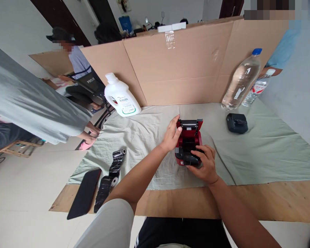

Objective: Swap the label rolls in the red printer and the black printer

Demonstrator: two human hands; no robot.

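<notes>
The small printer [188,141] is red with a black inside, and a second small device [237,123] is all black. The cloth [260,151] is pale grey-green over a light brown tabletop [274,201]; the jug [121,96] is white with a green-edged label. The big bottle [241,81] is clear with a blue cap, the phone [84,193] black, the cardboard wall [191,65] plain tan.

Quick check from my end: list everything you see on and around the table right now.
small printer: 1, red and black, lid open, centre of cloth
black device: 1, right of printer
clear bottles: 2, far right, by cardboard wall
white jug: 1, far left of cloth
black rolls: 2, near left edge
phone: 1, black, beside rolls
cloth: 1, pale green, over table
cardboard wall: 1, brown, behind
other people: several, left and behind
left hand: on printer's left side
right hand: on printer's front
</notes>
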